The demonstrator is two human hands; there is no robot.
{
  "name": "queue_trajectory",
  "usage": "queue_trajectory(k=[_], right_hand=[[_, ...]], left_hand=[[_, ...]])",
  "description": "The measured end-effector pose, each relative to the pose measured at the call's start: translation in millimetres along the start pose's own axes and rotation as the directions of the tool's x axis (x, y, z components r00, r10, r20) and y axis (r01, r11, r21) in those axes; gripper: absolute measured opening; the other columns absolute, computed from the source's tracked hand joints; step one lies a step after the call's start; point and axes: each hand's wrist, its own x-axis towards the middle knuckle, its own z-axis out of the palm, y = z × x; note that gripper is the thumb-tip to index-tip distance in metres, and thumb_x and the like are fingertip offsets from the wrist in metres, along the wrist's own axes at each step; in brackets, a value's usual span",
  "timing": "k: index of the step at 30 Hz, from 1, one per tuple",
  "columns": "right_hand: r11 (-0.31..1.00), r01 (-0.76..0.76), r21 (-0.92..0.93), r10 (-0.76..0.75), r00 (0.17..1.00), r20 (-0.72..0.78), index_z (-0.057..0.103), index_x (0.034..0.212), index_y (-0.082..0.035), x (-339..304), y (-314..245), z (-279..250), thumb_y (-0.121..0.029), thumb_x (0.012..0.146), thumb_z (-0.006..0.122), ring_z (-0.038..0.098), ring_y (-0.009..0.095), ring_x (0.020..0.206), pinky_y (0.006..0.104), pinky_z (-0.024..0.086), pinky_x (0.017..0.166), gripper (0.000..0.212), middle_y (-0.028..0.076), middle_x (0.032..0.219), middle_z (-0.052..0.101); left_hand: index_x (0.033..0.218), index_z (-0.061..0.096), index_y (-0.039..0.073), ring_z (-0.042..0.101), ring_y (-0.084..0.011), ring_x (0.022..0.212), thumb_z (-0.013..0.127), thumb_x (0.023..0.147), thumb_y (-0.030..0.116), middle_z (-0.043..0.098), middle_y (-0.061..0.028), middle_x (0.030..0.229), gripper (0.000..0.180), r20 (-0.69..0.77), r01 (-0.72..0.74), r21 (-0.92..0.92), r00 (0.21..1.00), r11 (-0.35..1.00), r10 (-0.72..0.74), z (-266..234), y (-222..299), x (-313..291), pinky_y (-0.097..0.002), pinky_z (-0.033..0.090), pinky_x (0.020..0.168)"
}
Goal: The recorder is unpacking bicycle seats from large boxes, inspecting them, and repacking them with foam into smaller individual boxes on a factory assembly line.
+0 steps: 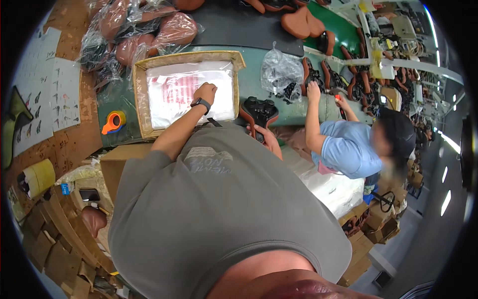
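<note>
Over the open brown cardboard box (140, 102), white plastic-covered packing (158, 110) already inside, left grip (204, 93) is looking curled, hold unclear; right grip (269, 139) is clasping black-and-brown saddle (259, 112), still outside.

On the chest of the grey shirt (226, 204) there are pale printed letters (209, 159), partly worn. The white wrapping (221, 74) inside the box (142, 107) carries red print (174, 94), too blurred for reading. On the paper sheets (64, 89) at left, the writing is too small.
</note>
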Motion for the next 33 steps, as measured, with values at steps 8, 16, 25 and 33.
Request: queue_trajectory(k=[8, 16, 25, 33], right_hand=[[0.910, 0.389, -0.143, -0.264, 0.810, 0.523, 0.053, 0.150, 0.001, -72.5, -41.8, 167.2, -0.010, 0.096, 0.079, 0.078, 0.027, 0.095, 0.0406, 0.067, 0.084, 0.060, 0.017, 0.116, 0.076], [0.881, 0.295, -0.371, 0.007, 0.775, 0.632, 0.058, 0.134, -0.002, -47.6, -21.6, 282.0, -0.008, 0.095, 0.078, 0.077, 0.027, 0.089, 0.0375, 0.066, 0.076, 0.044, 0.017, 0.107, 0.074], [0.951, 0.296, -0.086, -0.180, 0.759, 0.626, 0.049, 0.151, 0.004, -71.4, -46.8, 248.6, -0.006, 0.098, 0.074, 0.072, 0.029, 0.102, 0.0413, 0.064, 0.087, 0.060, 0.022, 0.138, 0.064], [0.845, 0.335, -0.416, -0.046, 0.822, 0.568, 0.057, 0.140, 0.005, -127.6, -33.0, 288.2, -0.007, 0.094, 0.076, 0.077, 0.027, 0.092, 0.0373, 0.066, 0.083, 0.051, 0.020, 0.111, 0.075]], left_hand=[[0.108, 0.074, 0.005, 0.071, -0.0409, 0.097, 0.062, 0.104, 0.022, 0.073, -0.0175, 0.102, 0.022, -0.215, -0.344, -0.080, 0.922, 0.936, 0.321, -148.2, 54.8, -101.5, -0.0512, 0.056, 0.082], [0.109, 0.074, -0.003, 0.077, -0.0191, 0.087, 0.087, 0.088, 0.012, 0.080, -0.0107, 0.098, 0.029, -0.328, -0.069, -0.672, 0.920, 0.737, -0.213, -164.6, 30.6, -141.2, -0.0347, 0.060, 0.078], [0.109, 0.080, -0.001, 0.071, -0.0130, 0.092, 0.071, 0.106, 0.023, 0.079, -0.0047, 0.105, 0.025, -0.024, 0.031, -0.978, 0.966, 0.207, -0.256, -226.4, -6.0, -190.6, -0.0303, 0.055, 0.083], [0.108, 0.076, -0.005, 0.071, -0.0210, 0.085, 0.062, 0.110, 0.020, 0.075, -0.0123, 0.098, 0.028, -0.048, -0.204, -0.646, 0.972, 0.735, 0.228, -208.9, 61.7, -175.7, -0.0352, 0.054, 0.080]])
